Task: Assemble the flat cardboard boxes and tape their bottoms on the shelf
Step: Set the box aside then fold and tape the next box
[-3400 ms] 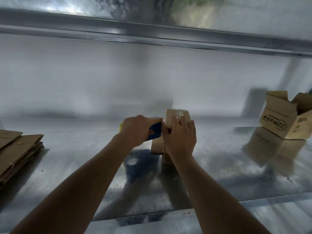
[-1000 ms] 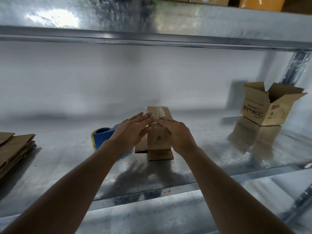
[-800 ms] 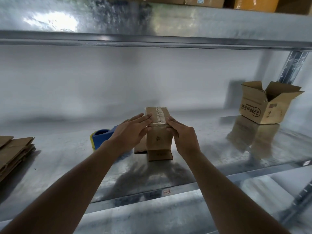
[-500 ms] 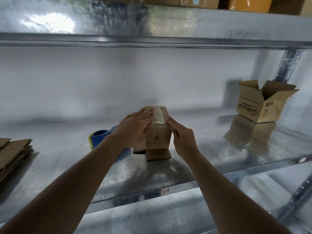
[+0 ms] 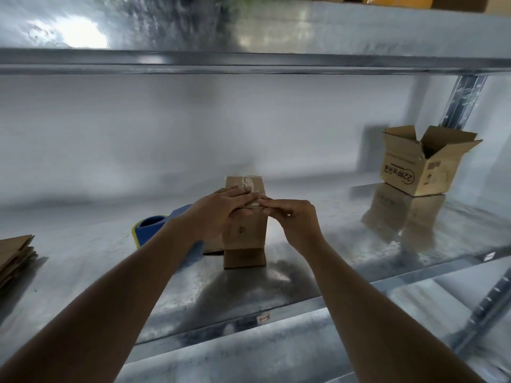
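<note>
One finished box [image 5: 423,161] set aside, second box [image 5: 244,230] apparently taped, left hand [image 5: 218,214] flat on it, right hand [image 5: 293,219] pinching its tape edge; flat cardboard stack [image 5: 15,252] awaits.

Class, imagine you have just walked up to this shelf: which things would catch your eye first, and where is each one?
First, the two hands at the centre: the left hand and right hand press on the taped top of a small cardboard box standing on the metal shelf. Next, the blue tape dispenser just left of it, and the open printed box at the far right. A stack of flat cardboard lies at the left edge.
</note>
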